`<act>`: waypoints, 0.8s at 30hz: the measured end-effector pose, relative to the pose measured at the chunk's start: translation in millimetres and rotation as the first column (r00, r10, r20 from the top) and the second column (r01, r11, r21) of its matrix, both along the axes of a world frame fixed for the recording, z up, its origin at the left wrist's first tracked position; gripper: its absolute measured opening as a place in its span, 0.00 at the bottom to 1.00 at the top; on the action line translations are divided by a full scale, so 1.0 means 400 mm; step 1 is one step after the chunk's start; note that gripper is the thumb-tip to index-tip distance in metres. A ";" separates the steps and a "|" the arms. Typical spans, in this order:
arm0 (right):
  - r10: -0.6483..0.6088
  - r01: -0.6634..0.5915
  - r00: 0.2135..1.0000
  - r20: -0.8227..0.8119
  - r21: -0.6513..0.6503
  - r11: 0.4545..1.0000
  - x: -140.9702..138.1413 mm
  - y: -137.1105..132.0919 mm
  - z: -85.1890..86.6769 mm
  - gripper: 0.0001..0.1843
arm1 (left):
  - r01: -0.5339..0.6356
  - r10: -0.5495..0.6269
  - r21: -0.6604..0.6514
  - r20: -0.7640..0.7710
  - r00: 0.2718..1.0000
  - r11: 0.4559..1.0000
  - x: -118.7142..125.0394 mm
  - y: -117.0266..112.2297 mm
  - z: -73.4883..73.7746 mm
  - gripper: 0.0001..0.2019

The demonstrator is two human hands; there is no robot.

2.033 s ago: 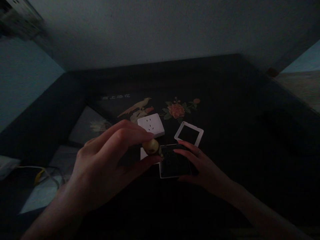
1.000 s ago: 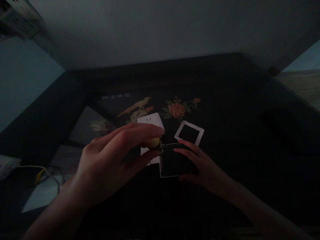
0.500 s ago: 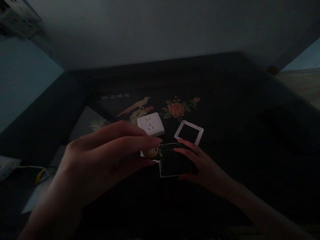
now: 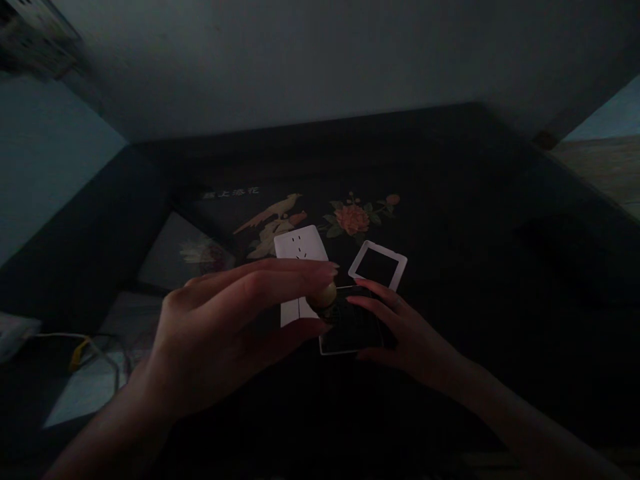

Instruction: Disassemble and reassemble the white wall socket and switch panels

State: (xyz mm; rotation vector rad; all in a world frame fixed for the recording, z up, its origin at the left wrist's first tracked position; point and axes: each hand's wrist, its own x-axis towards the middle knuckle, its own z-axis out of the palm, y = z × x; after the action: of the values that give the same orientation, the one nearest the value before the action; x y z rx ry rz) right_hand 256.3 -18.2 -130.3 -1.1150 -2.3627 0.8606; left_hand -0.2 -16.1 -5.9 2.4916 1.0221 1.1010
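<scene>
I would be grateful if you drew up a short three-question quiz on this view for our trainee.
1. Multiple choice: the yellow-handled tool is held by (a) the left hand, (b) the right hand, (c) both hands.
2. True or false: the white frame lies to the left of the white socket plate.
3. Fill in: the white-edged panel under the right hand shows a ____ face upward.

Key: 1. (a); 2. false; 3. black.

Yellowish rounded handle (image 4: 326, 295) over dark square panel (image 4: 345, 339), white-edged, lying flat.
</scene>
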 end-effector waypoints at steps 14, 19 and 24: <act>0.003 -0.003 1.000 -0.011 0.005 1.000 0.003 0.000 -0.005 0.37 | 0.039 -0.037 -0.083 0.026 0.999 0.996 -0.005 0.003 0.006 0.15; 0.005 -0.005 1.000 -0.011 -0.004 1.000 0.003 0.001 -0.006 0.37 | -0.021 0.022 0.122 -0.006 1.000 0.992 0.017 0.007 -0.019 0.13; 0.007 -0.007 1.000 -0.007 0.017 1.000 0.002 -0.002 -0.004 0.37 | -0.031 0.044 0.227 -0.052 0.998 0.973 0.016 -0.001 -0.011 0.15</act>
State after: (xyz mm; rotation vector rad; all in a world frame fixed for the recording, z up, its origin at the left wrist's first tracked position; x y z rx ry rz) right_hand 256.9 -18.8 -131.9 -1.0952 -2.3652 0.8435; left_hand 6.1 -16.6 -10.1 2.7053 1.0140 1.2269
